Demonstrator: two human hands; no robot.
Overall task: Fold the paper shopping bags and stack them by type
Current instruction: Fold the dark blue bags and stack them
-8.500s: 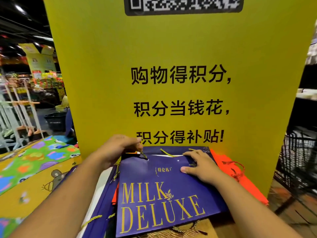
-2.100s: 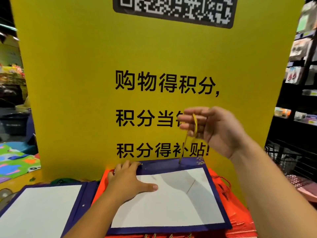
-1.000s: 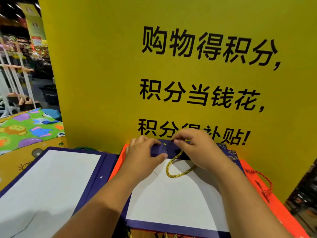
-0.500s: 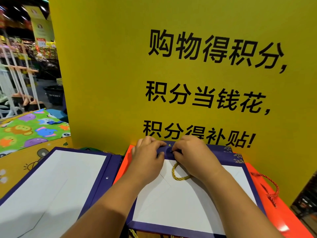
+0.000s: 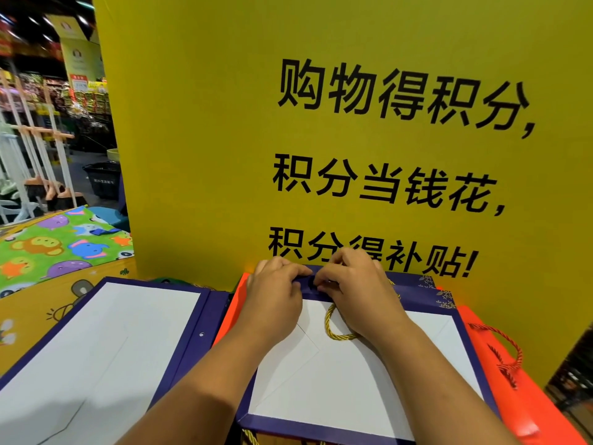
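Well, white-faced purple bag (image 5: 353, 387), far rim in pinching grip of left hand (image 5: 276, 300) and right hand (image 5: 356, 293).

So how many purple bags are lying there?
2. One purple bag lies flat on the left; the other purple bag, in the middle, is held by the left hand and right hand. More may hide underneath.

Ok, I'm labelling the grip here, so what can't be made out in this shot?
Head view only:
- Where the gold cord ends: under the right hand.
- Whether that grip pinches cord or the fold of the purple bag: fingers cover it.
- Orange bag: mostly under the purple bag, cut by the bottom edge.
- Second purple bag: cut off by left and bottom edges.
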